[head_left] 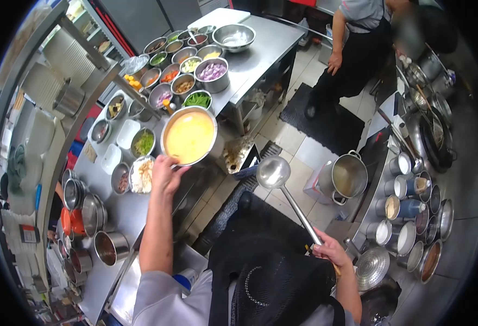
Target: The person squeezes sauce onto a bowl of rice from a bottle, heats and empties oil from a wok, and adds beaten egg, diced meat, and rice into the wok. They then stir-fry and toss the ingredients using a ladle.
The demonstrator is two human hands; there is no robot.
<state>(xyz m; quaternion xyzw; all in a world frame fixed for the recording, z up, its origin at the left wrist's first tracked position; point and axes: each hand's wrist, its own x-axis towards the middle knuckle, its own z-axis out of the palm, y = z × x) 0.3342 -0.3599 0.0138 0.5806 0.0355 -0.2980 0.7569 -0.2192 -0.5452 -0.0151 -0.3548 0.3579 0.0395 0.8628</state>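
Observation:
My left hand (pixel 167 175) grips the near rim of a steel bowl (pixel 190 136) of yellow liquid, held beside the prep table's edge. In my right hand (pixel 330 250) is the long handle of a steel ladle (pixel 274 172); its round bowl points away from me, over the floor, and looks empty. Just left of the yellow bowl, on the table, are a bowl of chopped greens (pixel 143 142) and a bowl of pale shredded food (pixel 142 175). A pot of chopped purple onion (pixel 212 71) stands beyond it.
The steel table (pixel 271 38) bears several ingredient bowls. A co-worker (pixel 358 49) stands at the upper right on a black mat (pixel 326 119). A large pot (pixel 348 175) is right of the ladle. Sauce containers (pixel 392 207) and woks (pixel 437 138) line the right side; a shelf (pixel 89 89) rises left.

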